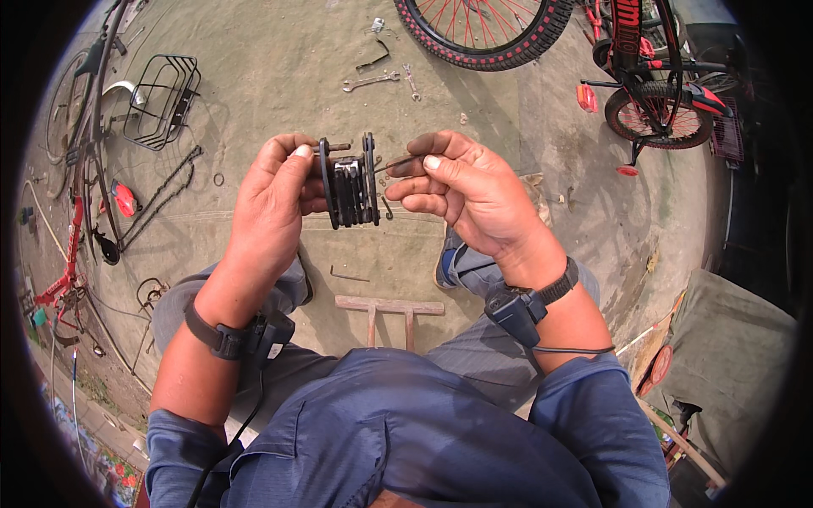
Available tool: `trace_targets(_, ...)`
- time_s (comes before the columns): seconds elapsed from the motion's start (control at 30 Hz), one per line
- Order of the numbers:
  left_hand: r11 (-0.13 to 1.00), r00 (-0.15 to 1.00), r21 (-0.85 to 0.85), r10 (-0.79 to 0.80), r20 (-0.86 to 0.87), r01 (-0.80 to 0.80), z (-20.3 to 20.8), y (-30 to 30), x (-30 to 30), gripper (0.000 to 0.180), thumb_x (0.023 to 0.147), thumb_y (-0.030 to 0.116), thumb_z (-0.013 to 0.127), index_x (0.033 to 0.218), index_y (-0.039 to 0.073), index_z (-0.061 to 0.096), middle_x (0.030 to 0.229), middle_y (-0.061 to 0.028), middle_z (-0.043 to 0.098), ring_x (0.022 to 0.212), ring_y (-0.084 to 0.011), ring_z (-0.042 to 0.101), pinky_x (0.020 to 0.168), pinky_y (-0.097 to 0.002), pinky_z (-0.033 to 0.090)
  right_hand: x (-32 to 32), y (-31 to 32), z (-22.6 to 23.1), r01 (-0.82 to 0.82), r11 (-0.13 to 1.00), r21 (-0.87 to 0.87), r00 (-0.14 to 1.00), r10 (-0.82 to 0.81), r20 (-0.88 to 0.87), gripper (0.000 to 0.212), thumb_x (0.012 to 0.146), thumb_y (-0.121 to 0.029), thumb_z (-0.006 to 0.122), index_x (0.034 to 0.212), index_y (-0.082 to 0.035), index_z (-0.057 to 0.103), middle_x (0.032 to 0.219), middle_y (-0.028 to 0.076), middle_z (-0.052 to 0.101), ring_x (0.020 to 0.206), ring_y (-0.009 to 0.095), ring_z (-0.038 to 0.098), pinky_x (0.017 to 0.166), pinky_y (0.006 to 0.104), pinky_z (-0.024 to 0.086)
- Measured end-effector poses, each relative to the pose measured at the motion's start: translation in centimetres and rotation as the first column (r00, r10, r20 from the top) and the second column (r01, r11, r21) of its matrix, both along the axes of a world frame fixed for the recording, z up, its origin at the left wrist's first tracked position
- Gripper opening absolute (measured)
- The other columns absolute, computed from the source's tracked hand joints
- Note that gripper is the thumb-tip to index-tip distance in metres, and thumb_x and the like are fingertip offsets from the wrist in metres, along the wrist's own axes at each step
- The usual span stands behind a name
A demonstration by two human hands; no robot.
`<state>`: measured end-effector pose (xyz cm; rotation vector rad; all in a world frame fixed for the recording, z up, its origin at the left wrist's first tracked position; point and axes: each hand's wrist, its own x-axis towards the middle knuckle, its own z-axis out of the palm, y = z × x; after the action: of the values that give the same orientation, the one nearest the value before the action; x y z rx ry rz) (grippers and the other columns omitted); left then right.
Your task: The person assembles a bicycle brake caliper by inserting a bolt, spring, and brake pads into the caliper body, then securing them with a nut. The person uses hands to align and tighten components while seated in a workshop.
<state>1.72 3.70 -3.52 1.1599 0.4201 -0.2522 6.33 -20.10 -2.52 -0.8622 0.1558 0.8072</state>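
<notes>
Both my hands are raised in front of me, over the ground cloth. My left hand (275, 190) grips a black part (345, 190) with a ribbed middle between two upright end plates; its exact kind I cannot make out. A short brown pin (339, 146) sticks out near the top of its left plate. Between thumb and forefinger, my right hand (474, 182) pinches a thin metal rod (391, 164). The rod's tip points at the right plate; whether it touches is unclear. Small metal pieces (385, 180) and a small hooked piece (387, 207) show below the rod.
A low wooden stool (389, 306) and a hex key (349, 275) are between my feet. Wrenches (371, 81) lie ahead. Left are a black wire basket (161, 102), a bicycle chain (161, 190) and a red frame (68, 271). A bicycle wheel (483, 61) stands at the far right.
</notes>
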Motion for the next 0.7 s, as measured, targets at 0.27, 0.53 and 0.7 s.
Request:
trace_targets(0.27,1.000,1.000,0.014,0.018,-0.020,-0.018,0.23,-0.20,-0.01,0.019,0.106,0.021,0.051,0.119,0.007,0.055,0.090,0.0034,0.058,0.073,-0.0040,0.047,0.065,-0.0221,0.045,0.04,-0.18,0.05,0.034,0.999,0.037,0.999,-0.034,-0.016,0.022,0.104,-0.010,0.051,0.123,-0.001,0.058,0.115,0.021,0.067,0.099,0.030,0.072,0.082,0.0317,0.062)
trace_targets(0.53,1.000,1.000,-0.002,0.013,-0.016,-0.013,0.07,-0.07,-0.05,0.019,0.106,0.020,0.051,0.118,0.006,0.055,0.090,0.0033,0.056,0.073,-0.0041,0.046,0.065,-0.0219,0.043,0.26,-0.15,0.05,0.119,0.992,0.032,0.990,-0.116,-0.079,0.021,0.103,-0.007,0.046,0.119,-0.001,0.056,0.115,0.023,0.068,0.100,0.032,0.072,0.081,0.0340,0.063)
trace_targets(0.7,1.000,1.000,-0.012,0.013,-0.015,-0.013,-0.03,-0.13,-0.10,0.018,0.106,0.020,0.051,0.117,0.006,0.055,0.089,0.0030,0.055,0.072,-0.0047,0.045,0.064,-0.0226,0.042,0.32,-0.17,-0.05,0.161,0.986,0.050,0.985,-0.157,-0.078,0.019,0.102,-0.006,0.044,0.117,0.000,0.055,0.117,0.025,0.067,0.102,0.034,0.072,0.082,0.0346,0.063)
